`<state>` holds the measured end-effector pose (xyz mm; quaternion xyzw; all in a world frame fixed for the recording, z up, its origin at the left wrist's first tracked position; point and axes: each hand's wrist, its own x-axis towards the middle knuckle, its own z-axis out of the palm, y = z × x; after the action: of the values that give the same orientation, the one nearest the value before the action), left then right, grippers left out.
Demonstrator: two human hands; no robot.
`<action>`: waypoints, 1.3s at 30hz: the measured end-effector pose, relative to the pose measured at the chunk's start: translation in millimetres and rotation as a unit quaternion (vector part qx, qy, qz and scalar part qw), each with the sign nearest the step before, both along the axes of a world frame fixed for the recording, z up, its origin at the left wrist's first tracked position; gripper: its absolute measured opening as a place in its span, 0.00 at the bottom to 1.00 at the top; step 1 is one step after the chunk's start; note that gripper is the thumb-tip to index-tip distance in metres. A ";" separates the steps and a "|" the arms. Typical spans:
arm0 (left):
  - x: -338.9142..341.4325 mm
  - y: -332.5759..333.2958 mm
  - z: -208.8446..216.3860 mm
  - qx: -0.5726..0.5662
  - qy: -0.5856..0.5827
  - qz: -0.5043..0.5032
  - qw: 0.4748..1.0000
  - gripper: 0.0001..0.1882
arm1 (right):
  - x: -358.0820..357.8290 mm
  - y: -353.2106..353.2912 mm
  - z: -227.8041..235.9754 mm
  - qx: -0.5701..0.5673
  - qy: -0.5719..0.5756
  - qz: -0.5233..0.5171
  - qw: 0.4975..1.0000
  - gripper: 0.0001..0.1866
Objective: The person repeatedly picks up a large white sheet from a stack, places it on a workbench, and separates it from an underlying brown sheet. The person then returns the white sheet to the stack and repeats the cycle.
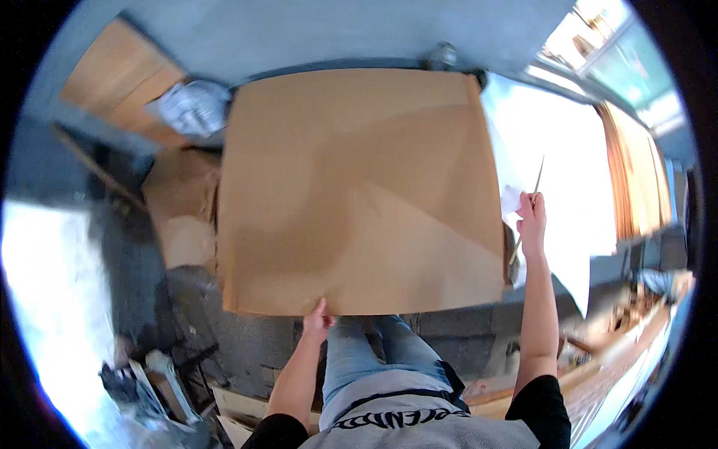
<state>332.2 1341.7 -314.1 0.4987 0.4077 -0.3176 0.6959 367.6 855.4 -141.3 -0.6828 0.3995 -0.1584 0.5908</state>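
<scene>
A large brown cardboard sheet (pixel 359 187) lies in front of me, its near edge reaching over my legs. My left hand (pixel 318 320) grips that near edge, thumb on top and the other fingers mostly hidden beneath. Off the sheet's right side, my right hand (pixel 532 215) is closed round a long thin stick (pixel 539 173), which points away from me and tapers at its far end. Beside those fingers is a small white scrap (pixel 511 199); whether they hold it I cannot tell. Large white sheets (pixel 561 150) spread out under and beyond this hand.
A stack of brown sheets (pixel 636 172) stands at the far right. Against the back wall are a cardboard panel (pixel 120 78), a crumpled pale bag (pixel 193 108) and a small jar-like object (pixel 443 55). Wood pieces (pixel 598 344) lie at lower right, plastic-wrapped clutter (pixel 153 393) at lower left.
</scene>
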 end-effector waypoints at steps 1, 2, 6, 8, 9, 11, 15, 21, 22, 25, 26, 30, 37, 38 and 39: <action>-3.2 -0.3 -0.6 0.019 0.006 0.004 1.000 0.15 | 22.4 30.4 0.1 -0.172 0.023 0.056 0.983 0.09; -4.6 -0.8 -0.7 0.035 0.014 0.002 0.999 0.15 | 37.2 61.2 3.7 -0.252 0.009 0.114 0.961 0.09; -12.7 -0.8 -8.8 0.011 0.014 0.011 1.000 0.15 | 84.5 203.6 -20.3 -0.293 0.069 0.286 0.910 0.08; -18.1 -1.1 -13.1 0.003 0.003 0.009 1.000 0.15 | 96.1 272.0 -37.1 -0.291 0.067 0.374 0.878 0.10; -20.5 -0.9 -15.1 0.006 0.008 0.014 1.000 0.15 | 95.9 302.7 -46.2 -0.299 0.027 0.414 0.859 0.12; -26.5 -2.2 -18.5 -0.021 -0.011 0.021 1.000 0.15 | 97.6 353.7 -68.8 -0.329 0.063 0.500 0.798 0.14; -33.0 -2.5 -20.1 -0.065 0.046 0.022 0.997 0.15 | 88.2 425.2 -112.1 -0.367 -0.096 0.538 0.753 0.16; -24.7 -3.0 -0.4 -0.068 0.022 -0.008 0.997 0.16 | 73.2 467.7 -139.8 -0.319 -0.031 0.585 0.745 0.14; -21.9 -3.4 2.7 -0.061 0.013 0.001 0.998 0.15 | 71.4 468.7 -140.8 -0.322 -0.021 0.589 0.741 0.13; -16.1 -3.6 5.6 -0.056 -0.003 -0.007 0.998 0.14 | 61.4 461.0 -138.1 -0.280 0.043 0.626 0.727 0.16; -14.8 -2.5 3.7 -0.065 0.000 -0.028 0.997 0.14 | 56.8 453.6 -135.5 -0.261 0.095 0.646 0.711 0.17; -19.0 3.5 -10.0 -0.114 -0.013 -0.012 0.993 0.11 | 18.5 403.7 -118.5 -0.167 0.048 0.609 0.774 0.17; -27.5 12.3 -21.7 -0.064 0.061 -0.022 0.996 0.12 | -106.7 242.2 -114.4 0.191 0.227 0.251 0.922 0.13; -30.2 12.6 -19.8 -0.065 0.030 -0.004 0.997 0.11 | -121.6 218.5 -118.7 0.176 0.264 0.198 0.927 0.12; -32.2 13.7 -17.3 -0.087 0.053 -0.015 0.995 0.11 | -134.0 200.4 -124.1 0.204 0.211 0.088 0.952 0.11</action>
<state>300.0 1355.5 -331.4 0.4249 0.4068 -0.3884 0.7093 233.6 1055.8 -265.4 -0.5980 0.4770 0.1268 0.6315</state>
